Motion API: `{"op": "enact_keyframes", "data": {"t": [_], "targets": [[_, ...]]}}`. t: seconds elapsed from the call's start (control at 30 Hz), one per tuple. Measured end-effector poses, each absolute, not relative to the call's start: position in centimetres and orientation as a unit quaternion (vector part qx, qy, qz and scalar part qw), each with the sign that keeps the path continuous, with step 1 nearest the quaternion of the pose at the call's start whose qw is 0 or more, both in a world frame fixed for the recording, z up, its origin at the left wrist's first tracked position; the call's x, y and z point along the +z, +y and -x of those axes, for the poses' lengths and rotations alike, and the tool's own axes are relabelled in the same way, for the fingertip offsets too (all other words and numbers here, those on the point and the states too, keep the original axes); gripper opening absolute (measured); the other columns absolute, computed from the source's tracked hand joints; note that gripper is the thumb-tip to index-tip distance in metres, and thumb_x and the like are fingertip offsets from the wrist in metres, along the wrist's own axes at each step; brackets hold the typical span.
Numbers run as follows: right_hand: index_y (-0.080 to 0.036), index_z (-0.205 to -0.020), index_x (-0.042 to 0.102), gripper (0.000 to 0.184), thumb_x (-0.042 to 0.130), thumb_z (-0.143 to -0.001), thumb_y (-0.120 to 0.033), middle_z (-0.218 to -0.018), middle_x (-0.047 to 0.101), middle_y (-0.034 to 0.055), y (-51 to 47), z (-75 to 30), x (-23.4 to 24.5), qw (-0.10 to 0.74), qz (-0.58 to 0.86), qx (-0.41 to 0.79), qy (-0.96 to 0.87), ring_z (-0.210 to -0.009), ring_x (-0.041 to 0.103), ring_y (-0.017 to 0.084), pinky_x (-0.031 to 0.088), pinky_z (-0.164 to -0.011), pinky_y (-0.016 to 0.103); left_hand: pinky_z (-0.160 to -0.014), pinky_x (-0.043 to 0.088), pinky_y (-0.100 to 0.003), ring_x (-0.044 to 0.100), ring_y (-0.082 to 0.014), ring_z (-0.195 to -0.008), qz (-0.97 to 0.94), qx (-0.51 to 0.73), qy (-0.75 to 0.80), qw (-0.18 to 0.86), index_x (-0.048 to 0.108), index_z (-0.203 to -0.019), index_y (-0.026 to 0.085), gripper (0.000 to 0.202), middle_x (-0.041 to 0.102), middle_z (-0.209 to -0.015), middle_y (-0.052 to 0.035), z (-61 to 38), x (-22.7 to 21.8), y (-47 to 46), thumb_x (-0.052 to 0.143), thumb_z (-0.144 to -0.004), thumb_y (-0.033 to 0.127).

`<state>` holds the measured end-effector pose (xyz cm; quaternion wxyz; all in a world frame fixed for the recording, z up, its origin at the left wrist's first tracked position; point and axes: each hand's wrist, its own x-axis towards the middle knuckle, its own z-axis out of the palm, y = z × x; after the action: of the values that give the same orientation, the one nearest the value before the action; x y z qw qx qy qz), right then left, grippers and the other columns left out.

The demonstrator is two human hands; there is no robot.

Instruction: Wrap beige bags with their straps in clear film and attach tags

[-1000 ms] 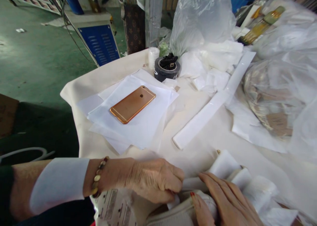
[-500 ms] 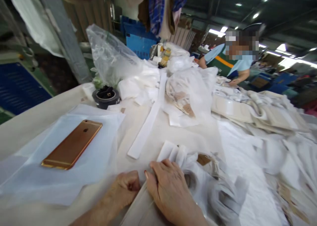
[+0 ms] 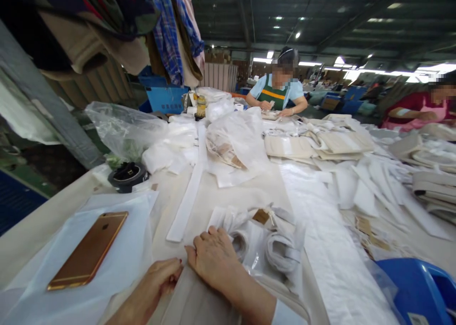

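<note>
My right hand [image 3: 213, 256] lies on a cream fabric piece [image 3: 199, 301] at the table's near edge, fingers curled down onto white paper-wrapped rolls [image 3: 270, 244]. My left hand [image 3: 162, 277] rests just to its left with fingers bent, pinching the edge of the same fabric. A small brown tag [image 3: 261, 216] sits on the wrapped bundle beyond my fingers. A rose-gold phone [image 3: 89, 249] lies face down on white tissue sheets [image 3: 121, 263] to the left.
A long white strip [image 3: 187, 199] and a black tape roll [image 3: 127, 175] lie further back. Plastic bags [image 3: 235, 135], stacked cream pieces [image 3: 320, 144] and paper cover the table. A blue bin [image 3: 416, 287] stands at the right. Two other people work across the table.
The view has tilted up from the table to the workshop. My right hand has slid over the wrapped bundle; my left hand stays bent beside it.
</note>
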<state>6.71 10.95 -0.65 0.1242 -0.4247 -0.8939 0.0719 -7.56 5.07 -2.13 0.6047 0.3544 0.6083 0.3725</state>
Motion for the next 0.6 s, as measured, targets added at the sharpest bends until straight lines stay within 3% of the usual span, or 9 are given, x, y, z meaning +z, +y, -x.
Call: {"op": "enact_keyframes", "data": {"t": [0.13, 0.2, 0.27, 0.37, 0.47, 0.53, 0.6], "targets": [[-0.012, -0.091, 0.064, 0.028, 0.047, -0.092, -0.034, -0.091, 0.070, 0.0126, 11.0, -6.5, -0.1, 0.144, 0.419, 0.075, -0.893, -0.100, 0.059, 0.027, 0.043, -0.089, 0.043, -0.071, 0.044, -0.033, 0.055, -0.0241, -0.075, -0.514, 0.301, 0.642, 0.482, 0.053, -0.069, 0.020, 0.038, 0.058, -0.071, -0.0013, 6.9, -1.7, 5.7, 0.067, -0.051, 0.050], [-0.011, -0.090, 0.065, 0.028, 0.050, -0.090, -0.035, -0.090, 0.070, 0.0136, 11.2, -6.7, 0.8, 0.154, 0.414, 0.080, -0.894, -0.097, 0.061, 0.026, 0.045, -0.088, 0.042, -0.088, 0.042, -0.039, 0.055, -0.0305, -0.098, -0.553, 0.306, 0.654, 0.416, 0.058, -0.087, 0.019, 0.044, 0.064, -0.093, -0.0074, 6.2, -1.6, 6.0, 0.068, -0.053, 0.044], [-0.014, -0.087, 0.066, 0.021, 0.054, -0.088, -0.032, -0.089, 0.071, 0.0093, 11.2, -7.6, 2.3, 0.169, 0.396, 0.089, -0.898, -0.092, 0.062, 0.022, 0.047, -0.084, 0.036, -0.095, 0.039, -0.042, 0.052, -0.0333, -0.109, -0.558, 0.318, 0.645, 0.415, 0.059, -0.097, 0.017, 0.050, 0.064, -0.105, -0.0103, 5.6, -1.3, 6.2, 0.066, -0.057, 0.045], [-0.020, -0.099, 0.063, 0.015, 0.053, -0.087, -0.023, -0.103, 0.068, 0.0027, 9.7, -11.5, 4.4, 0.218, 0.386, 0.090, -0.892, -0.099, 0.059, 0.016, 0.046, -0.089, 0.028, -0.089, 0.046, -0.042, 0.057, -0.0335, -0.104, -0.529, 0.312, 0.610, 0.501, 0.059, -0.103, 0.016, 0.058, 0.067, -0.104, -0.0092, 5.2, -0.6, 6.0, 0.067, -0.059, 0.053], [-0.015, -0.119, 0.054, 0.032, 0.040, -0.090, -0.022, -0.124, 0.056, 0.0121, 6.2, -17.6, 3.9, 0.306, 0.473, 0.076, -0.823, -0.116, 0.049, 0.022, 0.038, -0.102, 0.040, -0.078, 0.051, -0.038, 0.064, -0.0312, -0.091, -0.461, 0.309, 0.569, 0.607, 0.058, -0.104, 0.017, 0.062, 0.070, -0.095, -0.0078, 4.8, 0.2, 5.5, 0.070, -0.058, 0.057], [-0.012, -0.121, 0.052, 0.041, 0.042, -0.087, -0.032, -0.127, 0.053, 0.0166, 3.7, -21.3, 1.9, 0.409, 0.587, 0.111, -0.689, -0.120, 0.044, 0.028, 0.035, -0.103, 0.048, -0.072, 0.052, -0.036, 0.066, -0.0297, -0.083, -0.426, 0.311, 0.562, 0.637, 0.060, -0.101, 0.016, 0.063, 0.071, -0.087, -0.0074, 4.5, 0.7, 5.4, 0.073, -0.055, 0.056], [-0.012, -0.123, 0.051, 0.056, 0.048, -0.080, -0.047, -0.129, 0.051, 0.0175, 1.9, -23.7, -0.3, 0.427, 0.668, 0.242, -0.559, -0.124, 0.042, 0.033, 0.036, -0.102, 0.049, -0.068, 0.053, -0.034, 0.066, -0.0285, -0.078, -0.414, 0.305, 0.569, 0.642, 0.061, -0.099, 0.015, 0.065, 0.071, -0.082, -0.0077, 4.3, 1.0, 5.4, 0.076, -0.051, 0.056]]}}
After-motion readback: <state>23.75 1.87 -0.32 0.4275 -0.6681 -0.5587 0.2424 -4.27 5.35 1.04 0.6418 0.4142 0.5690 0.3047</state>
